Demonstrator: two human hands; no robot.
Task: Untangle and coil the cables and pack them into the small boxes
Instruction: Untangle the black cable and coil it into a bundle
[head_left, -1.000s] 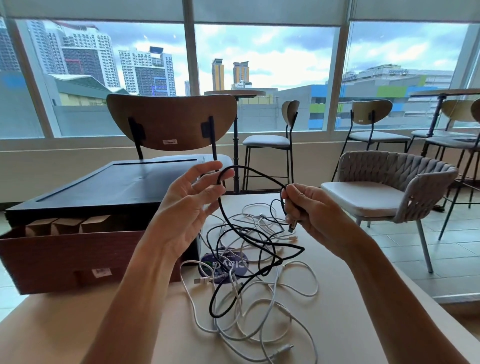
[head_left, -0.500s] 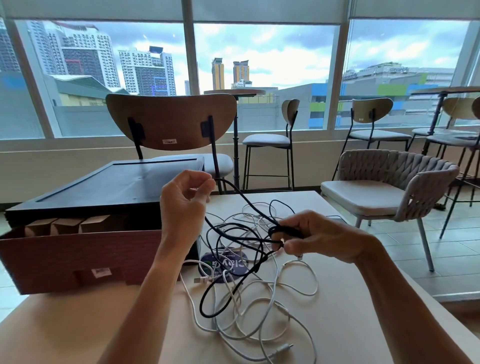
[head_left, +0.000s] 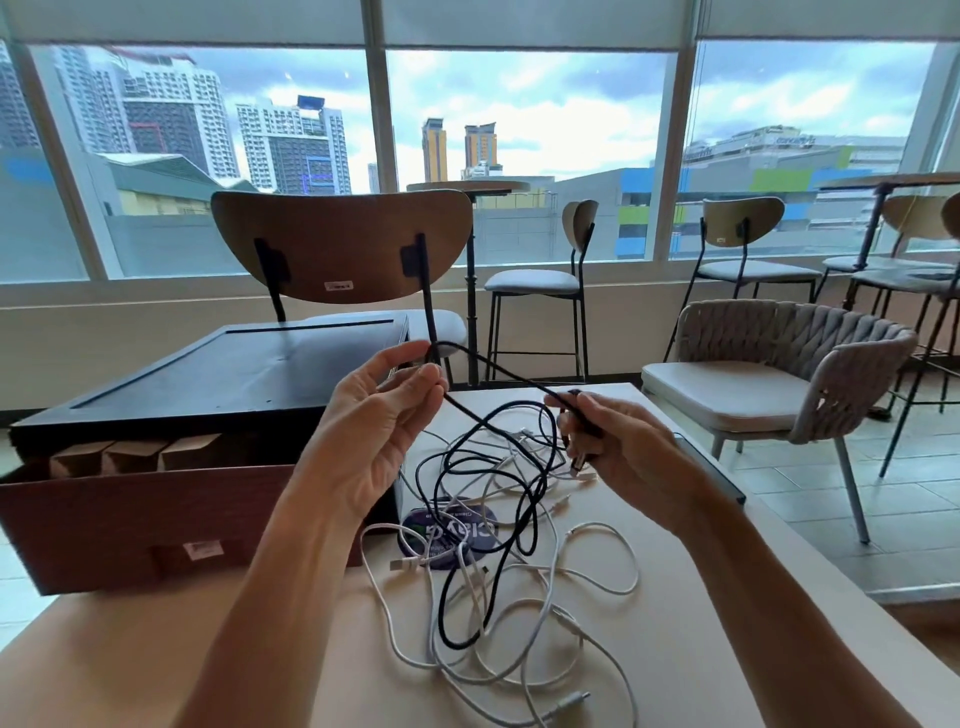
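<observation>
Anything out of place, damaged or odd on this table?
Only the expected mess: the black cable, held up by left hand and right hand, runs down into white cables heaped in a tangle on the table, over a blue sticker. Nothing looks spilled or damaged.

We read the black cable (head_left: 509, 370) as matt, its jacket dull and dark. The white cables (head_left: 498, 660) look like smooth plastic with a slight sheen. Under them the table (head_left: 727, 623) is a smooth, matt beige surface. At nine o'clock the large box (head_left: 130, 514) shows red-brown wood grain, matt, while its dark lid (head_left: 234, 374) at ten o'clock carries a soft sheen. The small boxes (head_left: 130, 452) are plain brown cardboard, dull. Near the centre we see a glossy dark-blue sticker (head_left: 452, 530). At twelve o'clock the chair back (head_left: 337, 239) is smooth wood on black metal rods. At three o'clock the armchair (head_left: 831, 353) is rough woven cord.
</observation>
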